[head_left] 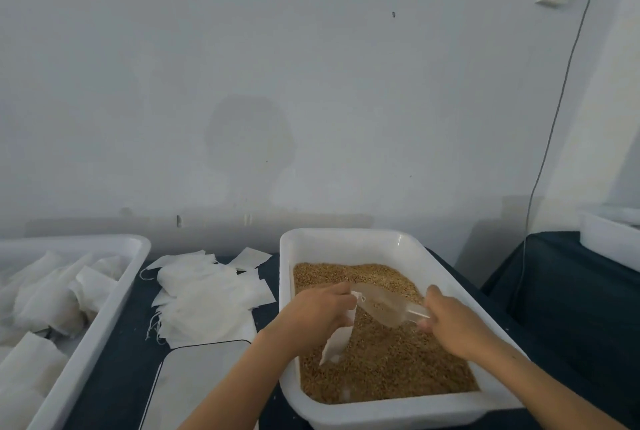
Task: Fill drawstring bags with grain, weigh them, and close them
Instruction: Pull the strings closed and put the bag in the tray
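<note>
A white tub (pixel 346 239) in front of me holds brown grain (pixel 391 370). My left hand (pixel 311 308) grips the top of a small white drawstring bag (pixel 336 343), which hangs down over the grain. My right hand (pixel 450 322) grips the handle of a clear plastic scoop (pixel 384 305). The scoop's mouth points at the bag's top, and some grain lies inside it. Whether the bag holds any grain I cannot tell.
A pile of flat white empty bags (pixel 207 294) lies on the dark table left of the tub. A flat white scale (pixel 201 381) sits in front of that pile. A white tray (pixel 104 318) with bags stands at far left. Another white tub (pixel 609 239) is at right.
</note>
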`<state>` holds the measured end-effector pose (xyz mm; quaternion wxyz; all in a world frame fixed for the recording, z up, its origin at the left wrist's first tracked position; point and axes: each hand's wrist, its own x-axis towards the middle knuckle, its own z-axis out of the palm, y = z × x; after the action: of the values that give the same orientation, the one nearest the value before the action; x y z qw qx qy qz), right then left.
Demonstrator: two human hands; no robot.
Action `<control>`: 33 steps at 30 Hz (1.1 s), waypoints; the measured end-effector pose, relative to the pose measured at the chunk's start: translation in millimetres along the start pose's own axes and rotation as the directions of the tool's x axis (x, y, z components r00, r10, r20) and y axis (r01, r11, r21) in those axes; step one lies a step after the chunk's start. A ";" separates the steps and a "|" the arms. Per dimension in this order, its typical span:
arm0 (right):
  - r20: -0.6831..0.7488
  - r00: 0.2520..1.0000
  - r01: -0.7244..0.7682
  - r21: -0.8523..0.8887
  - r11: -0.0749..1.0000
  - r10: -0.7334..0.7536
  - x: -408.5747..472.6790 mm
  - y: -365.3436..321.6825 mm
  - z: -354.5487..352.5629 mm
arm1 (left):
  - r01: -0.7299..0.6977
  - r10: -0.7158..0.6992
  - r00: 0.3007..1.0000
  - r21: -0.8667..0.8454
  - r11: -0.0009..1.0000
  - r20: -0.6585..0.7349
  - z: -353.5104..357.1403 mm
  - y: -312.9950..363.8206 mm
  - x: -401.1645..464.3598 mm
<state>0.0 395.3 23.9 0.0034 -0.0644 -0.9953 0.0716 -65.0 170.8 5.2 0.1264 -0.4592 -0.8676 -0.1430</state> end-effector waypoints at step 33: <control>-0.223 0.866 0.217 -0.639 0.738 -0.448 -6.6 -36.2 -96.4 | 0.133 -0.127 0.989 -0.091 0.987 0.075 3.1 -6.4 3.2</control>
<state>3.4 372.6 124.5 0.1792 0.1079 -0.9431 -0.2583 -72.3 170.9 2.6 0.0644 -0.4118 -0.8917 -0.1763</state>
